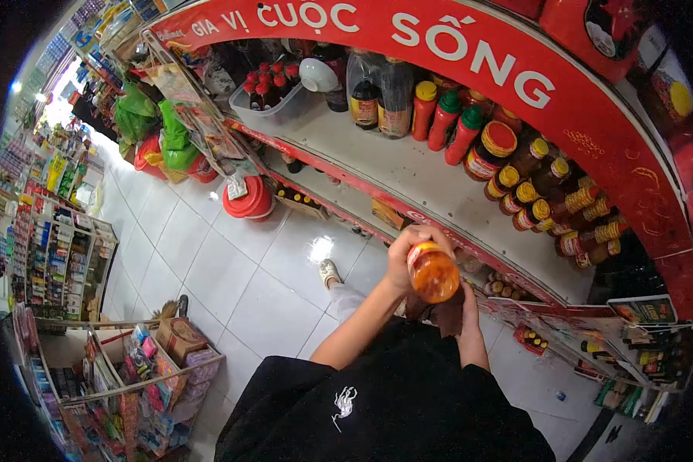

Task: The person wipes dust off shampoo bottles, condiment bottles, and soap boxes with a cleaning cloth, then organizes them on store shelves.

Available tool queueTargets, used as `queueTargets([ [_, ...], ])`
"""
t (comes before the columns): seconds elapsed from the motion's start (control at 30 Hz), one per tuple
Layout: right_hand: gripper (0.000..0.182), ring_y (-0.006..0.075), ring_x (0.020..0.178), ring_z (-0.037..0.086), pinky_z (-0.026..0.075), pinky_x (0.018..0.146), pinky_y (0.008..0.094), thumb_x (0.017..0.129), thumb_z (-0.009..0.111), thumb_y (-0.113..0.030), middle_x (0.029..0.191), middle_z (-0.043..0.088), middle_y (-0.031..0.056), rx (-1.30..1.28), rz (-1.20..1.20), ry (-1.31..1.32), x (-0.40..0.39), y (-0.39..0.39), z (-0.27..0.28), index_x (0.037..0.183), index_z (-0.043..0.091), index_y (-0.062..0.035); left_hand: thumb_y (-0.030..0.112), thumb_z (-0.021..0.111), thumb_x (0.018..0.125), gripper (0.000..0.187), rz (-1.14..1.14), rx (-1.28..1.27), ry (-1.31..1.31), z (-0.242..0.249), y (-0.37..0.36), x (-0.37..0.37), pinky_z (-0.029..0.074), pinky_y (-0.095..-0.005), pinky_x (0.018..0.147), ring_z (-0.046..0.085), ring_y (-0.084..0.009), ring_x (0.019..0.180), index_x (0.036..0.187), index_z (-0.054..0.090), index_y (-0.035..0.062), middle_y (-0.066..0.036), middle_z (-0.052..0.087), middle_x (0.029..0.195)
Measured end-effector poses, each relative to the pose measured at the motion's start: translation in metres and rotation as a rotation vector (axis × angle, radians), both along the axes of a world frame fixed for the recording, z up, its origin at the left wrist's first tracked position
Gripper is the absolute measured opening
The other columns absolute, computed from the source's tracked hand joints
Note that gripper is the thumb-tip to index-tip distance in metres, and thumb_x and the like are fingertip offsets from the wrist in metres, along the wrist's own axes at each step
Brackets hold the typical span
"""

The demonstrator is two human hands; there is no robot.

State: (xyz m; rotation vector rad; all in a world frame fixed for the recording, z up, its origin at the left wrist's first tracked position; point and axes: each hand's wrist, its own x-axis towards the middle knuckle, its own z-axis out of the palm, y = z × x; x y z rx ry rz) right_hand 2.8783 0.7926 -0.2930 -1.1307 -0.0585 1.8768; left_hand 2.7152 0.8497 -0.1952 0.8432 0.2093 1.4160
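Held up in front of my chest is a bottle of orange-red sauce [433, 274], tilted so that one round end faces me. My left hand [408, 250] wraps its fingers around it. Close below, my right hand [470, 316] is closed on a dark brown cloth [448, 313], which hangs under the bottle and overlaps it in this view. Beyond both hands is the red-edged shelf [316, 142], where red chili sauce bottles [443, 119] with green caps and a wide jar [491, 150] stand.
Yellow-capped jars [527, 192] crowd the shelf's right side. Dark sauce bottles [364, 104] and a clear plastic tub [273, 115] stand further left. A red bucket [248, 199] sits on the tiled floor [239, 266]. A goods rack [123, 385] is at lower left.
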Motion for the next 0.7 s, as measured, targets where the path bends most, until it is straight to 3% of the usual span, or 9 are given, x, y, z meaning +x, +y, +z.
queueTargets([
  [0.03,0.037,0.0233,0.097,0.051,0.042,0.084,0.0348,0.087,0.039,-0.029,0.109,0.052,0.0100,-0.005,0.009,0.011,0.000,0.000,-0.001,0.113,0.047,-0.0045,0.025,0.030,0.080,0.042,-0.020,-0.011,0.063,0.000,0.000,-0.002,0.042,-0.0324,0.062,0.052,-0.0272,0.065,0.066,0.054,-0.0067,-0.020,0.055,0.066],
  [0.13,0.039,0.0232,0.096,0.052,0.043,0.082,0.0348,0.086,0.040,-0.032,0.108,0.052,0.0098,0.040,0.019,0.002,-0.001,0.000,-0.005,0.113,0.047,-0.0042,0.029,0.037,0.070,0.042,-0.093,-0.003,0.122,0.003,0.003,-0.006,0.042,-0.0283,0.060,0.052,-0.0215,0.058,0.062,0.058,-0.0069,-0.017,0.057,0.061],
  [0.27,0.040,0.0226,0.094,0.052,0.043,0.080,0.0342,0.086,0.040,-0.033,0.106,0.053,0.0093,0.026,0.045,-0.071,-0.005,0.001,0.012,0.113,0.047,-0.0043,0.031,0.040,0.067,0.044,-0.111,0.074,0.178,0.006,0.003,-0.010,0.043,-0.0273,0.056,0.054,-0.0223,0.057,0.063,0.059,-0.0076,-0.017,0.058,0.062],
  [0.5,0.040,0.0218,0.095,0.052,0.042,0.082,0.0327,0.086,0.040,-0.032,0.107,0.053,0.0093,0.109,0.065,0.015,0.005,0.002,-0.004,0.113,0.047,-0.0044,0.028,0.048,0.069,0.036,-0.099,0.236,0.317,0.023,0.006,-0.014,0.046,-0.0274,0.062,0.059,-0.0210,0.063,0.069,0.061,-0.0065,-0.016,0.061,0.069],
  [0.6,0.039,0.0220,0.097,0.051,0.042,0.083,0.0325,0.086,0.039,-0.032,0.107,0.052,0.0093,0.222,0.026,0.141,0.007,-0.001,-0.002,0.113,0.046,-0.0046,0.036,0.049,0.069,0.044,0.043,0.210,0.465,0.033,0.003,-0.007,0.043,-0.0278,0.057,0.056,-0.0218,0.060,0.071,0.062,-0.0059,-0.015,0.060,0.066],
  [0.63,0.039,0.0221,0.098,0.051,0.041,0.084,0.0324,0.087,0.039,-0.031,0.108,0.052,0.0094,0.292,0.010,0.167,0.004,-0.003,0.012,0.114,0.046,-0.0048,0.041,0.058,0.069,0.049,0.002,0.195,0.434,0.028,0.004,-0.008,0.043,-0.0276,0.061,0.056,-0.0203,0.066,0.080,0.062,-0.0062,-0.015,0.061,0.075],
  [0.7,0.037,0.0225,0.098,0.051,0.041,0.085,0.0326,0.086,0.042,-0.030,0.109,0.051,0.0095,0.217,-0.085,-0.026,0.001,-0.002,0.019,0.114,0.045,-0.0053,0.040,0.065,0.067,0.048,0.091,0.200,0.434,0.031,0.002,-0.007,0.043,-0.0277,0.068,0.057,-0.0197,0.075,0.086,0.061,-0.0045,-0.013,0.061,0.082],
])
